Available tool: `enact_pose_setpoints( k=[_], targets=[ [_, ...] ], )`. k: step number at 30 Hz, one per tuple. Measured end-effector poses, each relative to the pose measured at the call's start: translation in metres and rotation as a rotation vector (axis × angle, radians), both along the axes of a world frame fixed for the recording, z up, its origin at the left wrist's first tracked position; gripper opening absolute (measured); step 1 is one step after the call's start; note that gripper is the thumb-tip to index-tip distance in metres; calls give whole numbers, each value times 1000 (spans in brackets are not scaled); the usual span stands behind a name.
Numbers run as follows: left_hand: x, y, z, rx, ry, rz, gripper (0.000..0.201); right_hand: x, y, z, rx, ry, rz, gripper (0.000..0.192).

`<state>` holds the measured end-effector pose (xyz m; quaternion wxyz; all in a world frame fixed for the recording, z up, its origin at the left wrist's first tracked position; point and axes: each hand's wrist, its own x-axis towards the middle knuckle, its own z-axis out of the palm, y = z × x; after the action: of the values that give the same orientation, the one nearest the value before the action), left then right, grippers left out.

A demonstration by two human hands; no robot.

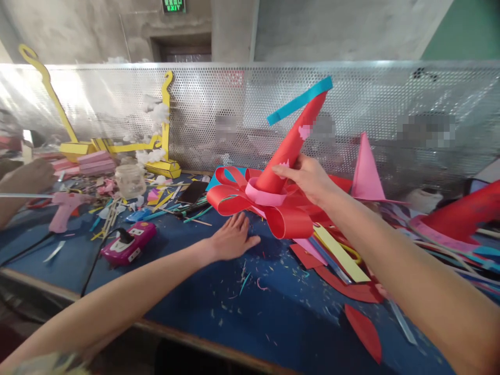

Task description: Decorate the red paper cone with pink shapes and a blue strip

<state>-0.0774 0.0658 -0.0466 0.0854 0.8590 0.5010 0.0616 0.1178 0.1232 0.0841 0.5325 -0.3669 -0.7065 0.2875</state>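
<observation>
Green sign [174, 5] above the doorway (partly cut off), reads "EXIT"

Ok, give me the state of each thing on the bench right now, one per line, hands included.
Right hand: gripping the red paper cone, held tilted.
Left hand: open, flat on the blue table.
Red ribbon loops: curled around the cone's base, resting on the table.
Blue strip: stuck across the cone's tip.
Pink cone: upright.
Glass jar: upright; lid unclear.
Pink glue gun: lying on its side.
Pink power strip: black plug inserted.
</observation>
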Motion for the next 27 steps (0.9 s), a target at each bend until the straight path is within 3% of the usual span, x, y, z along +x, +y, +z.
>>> enact_pose_setpoints(
  k=[3, 5, 9, 13, 15, 18, 20, 23, 27],
  targets=[
    [8, 25, -6, -41, 51, -38, 83, -1, 1, -4, -17, -14, 7, 32],
    [11, 23, -9, -62, 63, -116, 79, -3, 1, -6, -27, -47, 16, 32],
    [4, -18, -2, -105, 45, -332, 77, -7, -2, -7, -29, -67, 37, 32],
    [-16, -56, 14, -259, -3, -500, 76, -8, -6, -8, -28, -72, 51, 34],
    [-23, -57, 17, -259, -39, -473, 74, -9, -7, -9, -30, -79, 54, 34],
    [-21, -38, 11, -132, -17, -202, 78, -10, -8, -10, -32, -82, 62, 33],
    [-11, -24, 4, -113, 46, -122, 80, -12, -7, -10, -19, -91, 61, 32],
    [4, -21, -2, -29, 55, -269, 70, -15, -7, -9, -8, -104, 88, 31],
    [5, -51, 4, -59, 14, -420, 67, -15, -6, -13, 29, -166, 118, 33]
  ],
)
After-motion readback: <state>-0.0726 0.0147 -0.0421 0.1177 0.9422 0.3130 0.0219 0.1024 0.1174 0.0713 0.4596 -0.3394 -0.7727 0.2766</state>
